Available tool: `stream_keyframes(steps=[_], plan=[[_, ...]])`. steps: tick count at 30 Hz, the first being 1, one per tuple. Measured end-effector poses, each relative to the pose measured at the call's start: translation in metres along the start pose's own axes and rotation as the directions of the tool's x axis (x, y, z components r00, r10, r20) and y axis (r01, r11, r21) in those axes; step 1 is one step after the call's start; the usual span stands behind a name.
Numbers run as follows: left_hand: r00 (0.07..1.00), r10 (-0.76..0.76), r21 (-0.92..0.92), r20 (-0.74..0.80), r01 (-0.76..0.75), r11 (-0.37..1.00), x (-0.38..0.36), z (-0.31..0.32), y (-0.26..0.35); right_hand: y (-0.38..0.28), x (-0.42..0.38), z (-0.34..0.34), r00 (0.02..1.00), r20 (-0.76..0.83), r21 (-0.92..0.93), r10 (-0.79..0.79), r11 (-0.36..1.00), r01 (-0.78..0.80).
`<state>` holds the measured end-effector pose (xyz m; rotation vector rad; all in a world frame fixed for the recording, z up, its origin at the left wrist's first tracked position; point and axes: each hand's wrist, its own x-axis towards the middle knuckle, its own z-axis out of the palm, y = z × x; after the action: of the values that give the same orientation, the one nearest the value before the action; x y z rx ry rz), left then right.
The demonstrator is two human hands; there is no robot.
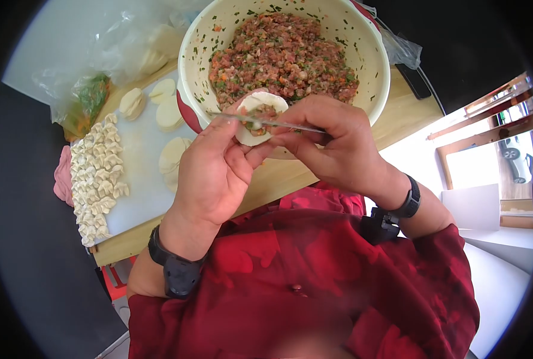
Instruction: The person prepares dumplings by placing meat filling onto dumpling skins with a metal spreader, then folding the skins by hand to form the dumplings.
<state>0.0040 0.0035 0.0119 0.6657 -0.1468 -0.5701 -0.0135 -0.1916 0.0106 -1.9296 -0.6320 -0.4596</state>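
My left hand (209, 173) cups a round white dumpling wrapper (253, 137) just in front of the big bowl. A small heap of meat filling (265, 112) sits in the middle of the wrapper. Pinched in my right hand (335, 131) is a thin, narrow stick (307, 128), seen nearly edge-on, whose exact kind I cannot make out. It reaches across the wrapper, over the filling, towards my left thumb. Behind both hands stands the cream bowl (187, 72) with red handles, holding minced meat (284, 54) mixed with green and orange bits.
Folded dumplings (99, 179) cover the left part of a white board (136, 194). Wrapper stacks (175, 157) lie between them and the bowl. Plastic bags (120, 45) sit at the back left, a pink cloth (63, 175) at the left edge. A dark phone-like object (417, 84) rests right of the bowl.
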Motion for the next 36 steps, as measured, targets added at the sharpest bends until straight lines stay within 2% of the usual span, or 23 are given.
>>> stream_keyframes(steps=[1, 3, 4, 6, 7, 9, 10, 12, 16, 19, 21, 22, 24, 25, 27, 30, 34, 36], plan=[[1.0, -0.001, 0.002, 0.001, 0.001, 1.0, 0.0, 0.003, 0.0, -0.003, 0.002, -0.002, 1.0, -0.002, 0.0, -0.001, 1.0, 0.001], [0.997, -0.017, 0.062, -0.08, 0.022, 0.998, -0.003, 0.015, 0.0, -0.012, 0.006, -0.007, 0.944, 0.089, 0.098, 0.317, 0.941, -0.325], [0.997, -0.02, 0.064, -0.076, 0.025, 0.998, -0.004, 0.018, 0.0, -0.013, 0.007, -0.004, 0.944, 0.084, 0.097, 0.318, 0.94, -0.326], [0.999, 0.029, 0.177, -0.045, -0.021, 0.984, -0.004, 0.022, -0.001, -0.016, 0.012, 0.004, 0.914, -0.036, 0.426, 0.404, 0.834, -0.352], [0.999, 0.024, 0.178, -0.039, -0.017, 0.984, -0.004, 0.023, -0.002, -0.016, 0.013, 0.005, 0.913, -0.043, 0.425, 0.405, 0.835, -0.35], [0.994, 0.111, 0.35, 0.002, -0.105, 0.931, -0.005, 0.023, -0.004, -0.016, 0.015, 0.004, 0.905, -0.045, 0.379, 0.422, 0.846, -0.375], [0.994, 0.108, 0.351, 0.005, -0.102, 0.931, -0.004, 0.023, -0.006, -0.017, 0.016, 0.004, 0.905, -0.049, 0.379, 0.423, 0.846, -0.375], [0.978, 0.207, 0.56, 0.031, -0.189, 0.807, -0.001, 0.024, -0.01, -0.019, 0.018, 0.003, 0.883, -0.043, 0.314, 0.467, 0.846, -0.431], [0.969, 0.248, 0.563, -0.002, -0.204, 0.801, 0.004, 0.021, -0.012, -0.014, 0.017, 0.006, 0.881, -0.033, 0.319, 0.472, 0.84, -0.438], [0.96, 0.275, 0.526, -0.055, -0.207, 0.825, 0.005, 0.017, -0.006, -0.01, 0.016, 0.003, 0.919, -0.051, 0.306, 0.39, 0.882, -0.358], [0.974, 0.226, 0.443, -0.025, -0.192, 0.876, 0.002, 0.007, 0.0, -0.012, 0.015, -0.004, 0.922, -0.028, 0.195, 0.385, 0.907, -0.373], [0.973, 0.231, 0.442, -0.028, -0.195, 0.875, 0.002, 0.007, 0.0, -0.012, 0.015, -0.002, 0.924, -0.023, 0.196, 0.383, 0.908, -0.371], [0.97, 0.238, 0.434, -0.057, -0.191, 0.88, 0.003, 0.009, -0.001, -0.011, 0.011, 0.001, 0.916, 0.023, 0.341, 0.401, 0.858, -0.384], [0.97, 0.237, 0.433, -0.057, -0.19, 0.881, 0.003, 0.007, -0.002, -0.01, 0.011, 0.001, 0.915, 0.022, 0.34, 0.402, 0.858, -0.386], [0.946, 0.323, 0.61, -0.037, -0.234, 0.757, 0.003, 0.001, -0.001, -0.009, 0.01, 0.002, 0.931, -0.031, 0.301, 0.363, 0.892, -0.337], [0.936, 0.347, 0.672, -0.06, -0.219, 0.707, 0.001, -0.001, 0.002, -0.004, 0.009, 0.001, 0.949, -0.047, 0.197, 0.312, 0.934, -0.297], [0.921, 0.389, 0.699, -0.02, -0.265, 0.664, 0.0, -0.004, 0.003, -0.01, 0.014, 0.006, 0.953, -0.073, 0.244, 0.295, 0.931, -0.27], [0.908, 0.418, 0.724, 0.016, -0.299, 0.622, 0.0, -0.006, 0.004, -0.016, 0.015, 0.002, 0.955, -0.01, 0.05, 0.296, 0.954, -0.295]])
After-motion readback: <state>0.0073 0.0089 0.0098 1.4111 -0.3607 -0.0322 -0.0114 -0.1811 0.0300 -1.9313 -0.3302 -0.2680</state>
